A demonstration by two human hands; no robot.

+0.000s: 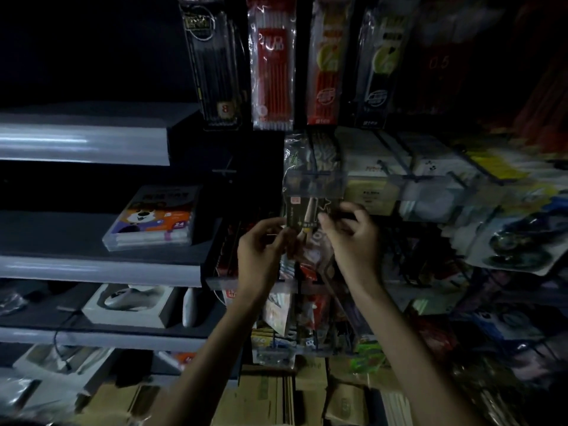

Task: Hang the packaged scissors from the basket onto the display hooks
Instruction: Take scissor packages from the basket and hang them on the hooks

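A dark packaged item with a pale shape inside, the scissors pack (302,218), is held up in front of a display hook that carries a clear price tag holder (313,184). My left hand (261,252) pinches the pack's left edge. My right hand (353,238) pinches its right side, fingers curled. The pack's top sits just under the tag holder; whether it hangs on the hook is hidden in the dim light. No basket is in view.
Pen packs (272,66) hang on hooks above. More packaged goods hang to the right (510,244) and below (295,309). Grey shelves on the left hold a marker box (153,218) and boxed items (132,302). Cardboard cartons (276,395) stand on the floor.
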